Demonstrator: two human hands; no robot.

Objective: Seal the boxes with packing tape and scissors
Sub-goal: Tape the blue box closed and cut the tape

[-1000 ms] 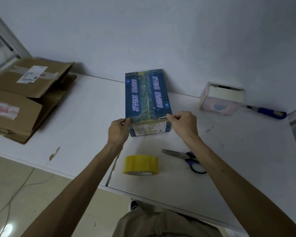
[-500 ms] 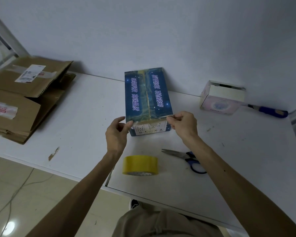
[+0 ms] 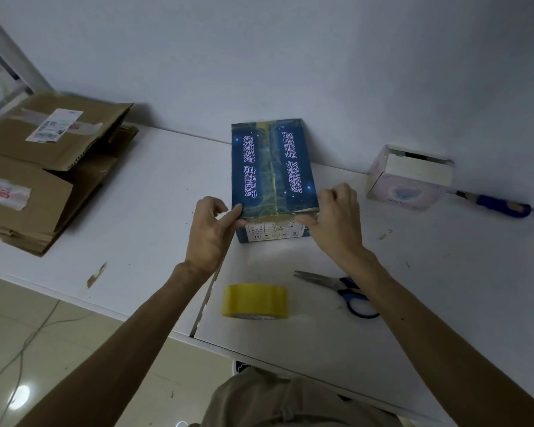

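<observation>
A blue printed box [image 3: 272,167] lies flat on the white table [image 3: 154,211], with yellowish tape running along its top seam. A short tape strip [image 3: 272,217] stretches across the box's near top edge. My left hand [image 3: 210,232] pinches its left end at the box's near left corner. My right hand [image 3: 336,220] pinches the right end at the near right corner. The yellow tape roll [image 3: 255,300] stands on the table just in front of the box. The blue-handled scissors [image 3: 339,288] lie closed to the right of the roll, partly under my right forearm.
Flattened brown cardboard boxes [image 3: 43,167] are stacked at the table's left end. A small white box [image 3: 409,177] sits at the back right, with a blue-handled tool [image 3: 500,206] beside it. A seam between two tabletops [image 3: 207,297] runs under my left wrist.
My left hand lifted off the box's corner, then came back to it. The tape strip held between both hands now lies down on the box's near top edge.
</observation>
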